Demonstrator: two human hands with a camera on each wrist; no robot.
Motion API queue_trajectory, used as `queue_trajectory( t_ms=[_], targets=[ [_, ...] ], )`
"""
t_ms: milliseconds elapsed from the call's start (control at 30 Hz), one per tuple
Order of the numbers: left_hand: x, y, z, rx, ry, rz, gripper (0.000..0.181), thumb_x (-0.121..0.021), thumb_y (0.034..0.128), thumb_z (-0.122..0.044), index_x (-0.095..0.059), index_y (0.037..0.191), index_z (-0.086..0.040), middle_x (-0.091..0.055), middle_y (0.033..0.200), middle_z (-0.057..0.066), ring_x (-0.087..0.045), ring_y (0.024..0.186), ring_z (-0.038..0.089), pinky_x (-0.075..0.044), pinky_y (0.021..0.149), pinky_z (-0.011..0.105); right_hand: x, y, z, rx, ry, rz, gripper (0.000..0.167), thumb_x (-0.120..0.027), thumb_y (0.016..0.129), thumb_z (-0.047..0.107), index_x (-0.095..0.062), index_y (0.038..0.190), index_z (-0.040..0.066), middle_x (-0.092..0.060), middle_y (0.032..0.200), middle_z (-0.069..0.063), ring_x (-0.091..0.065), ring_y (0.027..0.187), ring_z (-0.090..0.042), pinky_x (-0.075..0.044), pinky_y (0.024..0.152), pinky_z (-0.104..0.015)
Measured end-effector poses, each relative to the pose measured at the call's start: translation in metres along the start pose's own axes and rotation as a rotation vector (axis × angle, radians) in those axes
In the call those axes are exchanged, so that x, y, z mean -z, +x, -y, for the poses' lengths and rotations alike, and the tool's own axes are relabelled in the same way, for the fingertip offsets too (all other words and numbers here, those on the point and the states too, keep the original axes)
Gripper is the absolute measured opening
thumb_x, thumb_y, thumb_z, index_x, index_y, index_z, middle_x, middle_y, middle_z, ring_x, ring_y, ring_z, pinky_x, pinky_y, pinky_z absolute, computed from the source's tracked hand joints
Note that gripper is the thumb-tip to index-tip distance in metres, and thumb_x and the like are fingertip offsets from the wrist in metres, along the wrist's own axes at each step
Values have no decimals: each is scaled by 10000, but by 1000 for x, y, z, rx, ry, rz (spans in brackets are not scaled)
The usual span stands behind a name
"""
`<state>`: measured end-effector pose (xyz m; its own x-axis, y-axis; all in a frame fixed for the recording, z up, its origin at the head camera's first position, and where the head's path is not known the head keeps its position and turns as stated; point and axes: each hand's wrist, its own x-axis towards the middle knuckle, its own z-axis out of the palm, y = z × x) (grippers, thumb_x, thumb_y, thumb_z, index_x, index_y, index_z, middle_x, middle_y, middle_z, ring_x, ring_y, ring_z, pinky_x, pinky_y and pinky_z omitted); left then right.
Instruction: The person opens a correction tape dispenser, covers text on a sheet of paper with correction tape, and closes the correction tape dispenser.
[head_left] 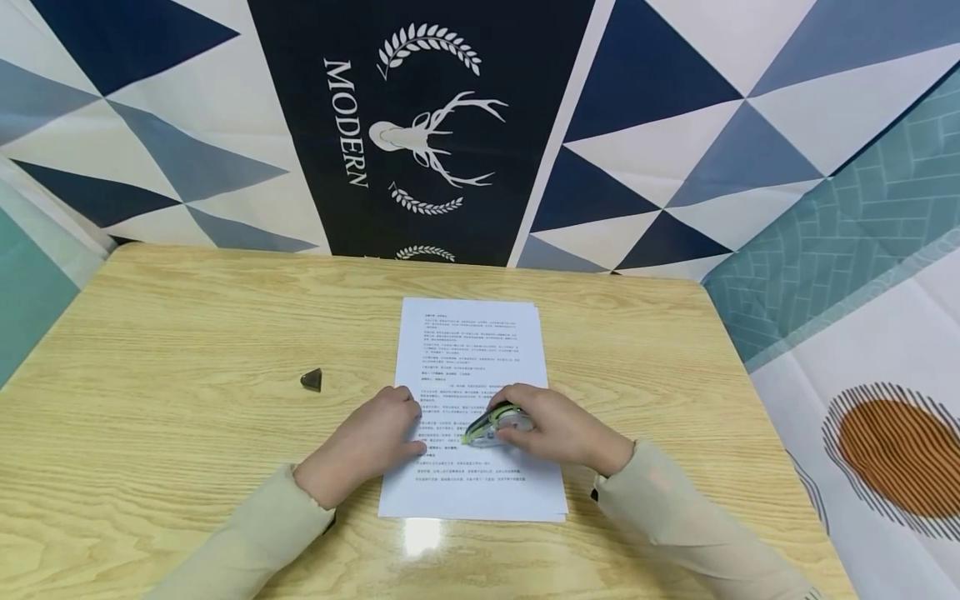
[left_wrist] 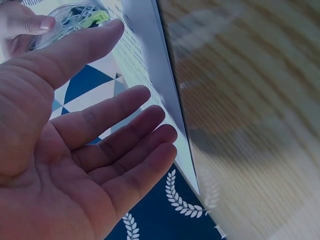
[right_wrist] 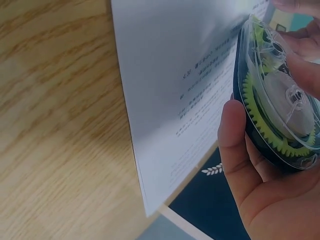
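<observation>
Printed sheets of paper (head_left: pixel 472 502) lie in a small, slightly uneven stack on the wooden table. My right hand (head_left: pixel 566 425) holds a correction tape (right_wrist: pixel 280 110) between thumb and fingers, its clear case showing green gears inside. The tape's tip points left, at or just above the lower lines of print; contact cannot be told. At the left edge of the stack, my left hand (head_left: pixel 375 437) rests with relaxed fingers, and its palm (left_wrist: pixel 55 185) holds nothing.
A small dark cap (head_left: pixel 312 380) sits on the table (head_left: pixel 187 358) left of the paper. Behind the table's far edge hangs a patterned cloth (head_left: pixel 450 233) with a deer head. Patterned fabric (head_left: pixel 862 333) borders the table on the right.
</observation>
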<state>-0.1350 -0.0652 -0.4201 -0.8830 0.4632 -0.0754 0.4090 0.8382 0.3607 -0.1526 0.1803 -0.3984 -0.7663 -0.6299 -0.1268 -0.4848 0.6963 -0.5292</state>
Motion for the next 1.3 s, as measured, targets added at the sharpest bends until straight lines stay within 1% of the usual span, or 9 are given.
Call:
queue_trajectory(
  t_ms=[233,433,567,733,900,1133,1300],
  targets=[
    [-2,1,0,-1,-10,0,280,-790,707,-197,-647,815,18,-522,788,56,-460,739,195,-434,681,332,-1,-1,2,3,-15,5,262,-656,873,214,-573,1113,149,-625,1076,17,-560,905,-75,-478,824,-307],
    [-1,1,-1,8,-1,2,283,-791,708,-203,-643,803,19,-512,787,55,-453,733,189,-435,672,328,1,0,5,47,-96,10,278,-652,875,218,-565,1118,115,-616,1046,16,-554,882,-70,-487,812,-301],
    [-1,2,-1,14,1,7,278,-790,709,-204,-643,792,17,-516,797,57,-450,733,187,-433,674,325,2,1,6,56,-117,22,271,-650,875,213,-566,1110,106,-612,1029,16,-552,872,-73,-490,807,-300],
    [-2,2,-1,21,-5,18,273,-789,709,-206,-641,781,12,-519,807,60,-450,737,188,-432,679,326,1,1,6,49,-127,36,260,-647,878,214,-567,1101,108,-608,1013,20,-547,857,-72,-488,792,-296],
    [-2,2,-1,24,-4,23,281,-790,711,-214,-646,791,14,-518,808,59,-449,737,183,-431,677,322,2,-1,5,60,-134,38,256,-648,877,214,-568,1093,103,-606,996,23,-548,844,-70,-490,780,-287],
    [-1,2,-2,39,-18,38,299,-793,720,-208,-655,830,34,-523,833,68,-452,748,184,-440,682,323,4,-4,1,51,-111,40,236,-644,878,191,-570,1081,94,-598,999,23,-549,846,-68,-487,783,-279],
    [-1,2,-2,39,-15,41,291,-794,716,-209,-648,806,26,-517,822,64,-452,743,184,-437,678,322,4,-6,-1,44,-93,38,222,-645,877,183,-573,1069,98,-595,979,32,-541,821,-60,-478,761,-266]
  ],
)
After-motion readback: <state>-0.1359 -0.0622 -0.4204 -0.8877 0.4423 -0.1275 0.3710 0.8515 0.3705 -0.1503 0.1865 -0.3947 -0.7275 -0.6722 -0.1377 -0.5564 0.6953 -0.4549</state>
